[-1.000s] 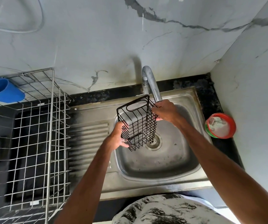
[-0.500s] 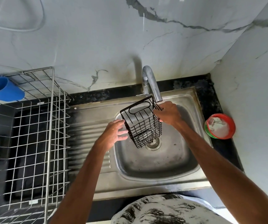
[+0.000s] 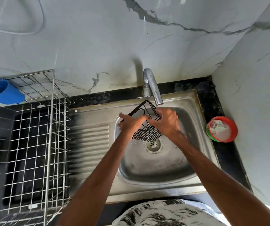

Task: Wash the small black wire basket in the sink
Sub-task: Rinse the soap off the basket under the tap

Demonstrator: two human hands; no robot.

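Here the right hand (image 3: 166,123) clasps the small black wire basket (image 3: 147,136) by its right side; the left hand (image 3: 131,123) lies across its front, fingers straight; between both palms it hangs tilted, above the sink (image 3: 155,170) drain (image 3: 153,145), just under the tap (image 3: 153,90).

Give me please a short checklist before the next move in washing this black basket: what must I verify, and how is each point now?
1. Grip of the right hand on the black wire basket: ok, its fingers curl round one side.
2. The left hand is free to rub: ok, its straight fingers lie across the basket.
3. Basket over the basin of the sink: ok, it hangs above the drain.
4. Basket under the faucet: ok, its top edge is just below the spout.
5. Water running: cannot tell.
6. Drain not blocked: ok, its holes show.
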